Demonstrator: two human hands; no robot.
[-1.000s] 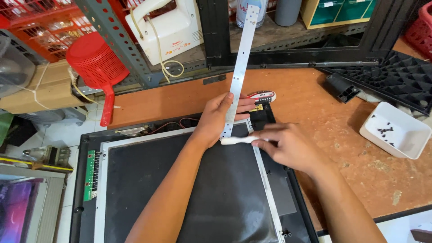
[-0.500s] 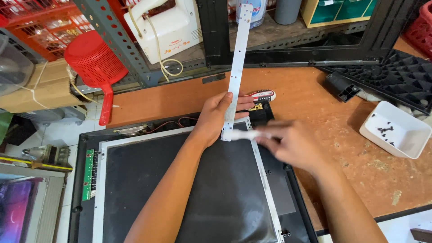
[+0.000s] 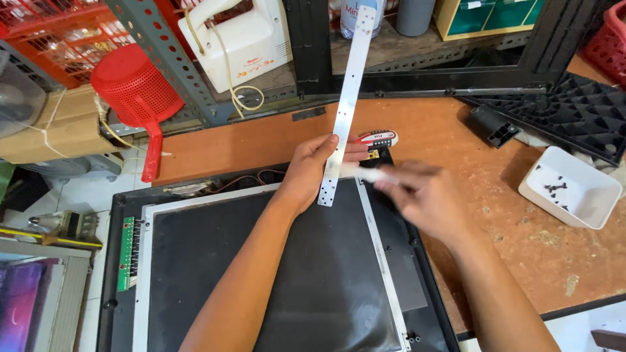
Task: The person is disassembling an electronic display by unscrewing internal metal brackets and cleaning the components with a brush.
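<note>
Head view: long white perforated strip point(image 3: 347, 98) held near its lower end by the left hand point(image 3: 312, 171), fingers wrapped around it, thumb on the near face. Strip's long axis runs from the hand up and away, slightly to the right, its far end reaching over the grey metal shelving point(image 3: 163, 58) at the back; lower end hangs free just past the fingers, above the upper right corner of the dark panel point(image 3: 261, 280). Right hand point(image 3: 427, 199) sits just right of that lower end, motion-blurred, pinching a small white piece point(image 3: 372, 173) that points left toward the strip; whether piece and strip touch cannot be told from the blur. Left hand is the one on the strip, right hand close beside it. Panel lies flat in its black frame with a pale metal border, green circuit board point(image 3: 125, 251) along its left edge. Just beyond the hands, a small red-and-white tool point(image 3: 377, 137) lies on the brown wooden bench point(image 3: 521, 241). Farther right: white tray point(image 3: 574, 202) holding small dark screws, black ribbed plastic piece point(image 3: 574, 111). Left and back: red plastic scoop point(image 3: 134, 88), cream-coloured appliance point(image 3: 244, 42) with coiled cord, cardboard box point(image 3: 45, 133).
</note>
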